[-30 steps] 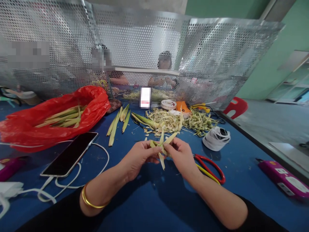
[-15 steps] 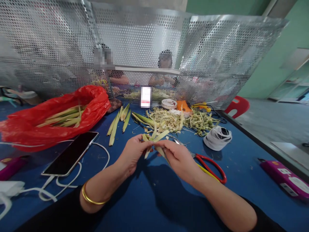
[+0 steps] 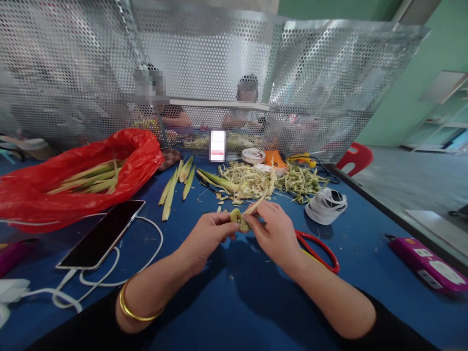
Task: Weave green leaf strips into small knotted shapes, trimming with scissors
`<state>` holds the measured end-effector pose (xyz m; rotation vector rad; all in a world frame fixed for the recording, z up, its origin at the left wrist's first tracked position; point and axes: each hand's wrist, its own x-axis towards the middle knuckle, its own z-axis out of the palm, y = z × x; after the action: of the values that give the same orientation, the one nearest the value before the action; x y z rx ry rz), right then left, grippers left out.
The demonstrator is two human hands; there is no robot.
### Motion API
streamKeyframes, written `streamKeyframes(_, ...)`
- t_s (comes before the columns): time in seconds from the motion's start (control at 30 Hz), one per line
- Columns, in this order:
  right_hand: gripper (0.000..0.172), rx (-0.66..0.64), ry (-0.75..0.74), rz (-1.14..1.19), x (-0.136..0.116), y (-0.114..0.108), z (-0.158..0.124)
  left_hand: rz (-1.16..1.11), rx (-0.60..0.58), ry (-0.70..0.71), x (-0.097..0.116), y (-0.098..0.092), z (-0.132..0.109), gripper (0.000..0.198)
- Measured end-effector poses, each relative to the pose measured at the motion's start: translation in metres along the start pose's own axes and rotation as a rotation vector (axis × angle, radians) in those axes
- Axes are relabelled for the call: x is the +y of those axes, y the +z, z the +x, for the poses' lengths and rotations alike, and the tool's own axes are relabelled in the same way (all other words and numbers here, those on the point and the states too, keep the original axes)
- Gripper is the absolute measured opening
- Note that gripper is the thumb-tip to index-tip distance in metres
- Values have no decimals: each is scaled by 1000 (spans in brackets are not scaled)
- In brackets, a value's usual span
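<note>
Between my hands is a small folded piece of pale green husk leaf [image 3: 237, 218], bent into a loop. My left hand [image 3: 214, 231] pinches its left side between thumb and fingers. On the other side my right hand [image 3: 272, 229] is closed on the leaf, with a pale strip end standing up past the fingers. Scissors with red handles [image 3: 325, 251] lie partly hidden behind my right hand and forearm. Just beyond my hands spreads a pile of shredded pale strips [image 3: 252, 180]. Several whole husk leaves [image 3: 171, 192] lie to the left of it.
A red plastic bag [image 3: 139, 151] of long leaves stands at left, beside a phone [image 3: 104, 234] with white cables. At right are a roll of white ribbon [image 3: 325, 207] and a purple case [image 3: 426, 261]. A perforated metal screen [image 3: 204, 58] rises behind; two people sit beyond it.
The leaf strips that spread outward between my fingers are now folded into a compact loop. My right hand has turned and risen slightly, and the scissors' blades are now hidden.
</note>
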<state>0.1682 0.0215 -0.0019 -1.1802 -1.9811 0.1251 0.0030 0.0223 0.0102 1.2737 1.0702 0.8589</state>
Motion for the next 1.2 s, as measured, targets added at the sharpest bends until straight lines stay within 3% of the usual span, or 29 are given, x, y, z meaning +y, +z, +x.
streamKeyframes(0.17, 15, -61, 91, -80, 1, 4, -2, -77, -20, -53, 0, 3, -2, 14)
streamKeyframes(0.33, 13, -124, 221, 24, 0, 9, -2, -75, 145, -61, -6, 7, -1, 22)
streamKeyframes(0.43, 14, -177, 335, 133, 1, 8, 0, -142, 160, -87, -12, 6, 2, 27)
streamKeyframes(0.73, 13, -424, 330, 345, 12, -24, 15, -310, 208, -127, -1, -6, 8, 26)
streamKeyframes(0.93, 17, -368, 378, 647, 12, -36, 18, -299, 206, -128, 0, -7, 9, 25)
streamKeyframes(1.07, 17, -426, 488, 926, 10, -36, 15, -242, 231, -135, 0, -6, 9, 25)
streamKeyframes(1.2, 12, -375, 448, 905, 9, -31, 15, -210, 237, -130, 1, -5, 7, 27)
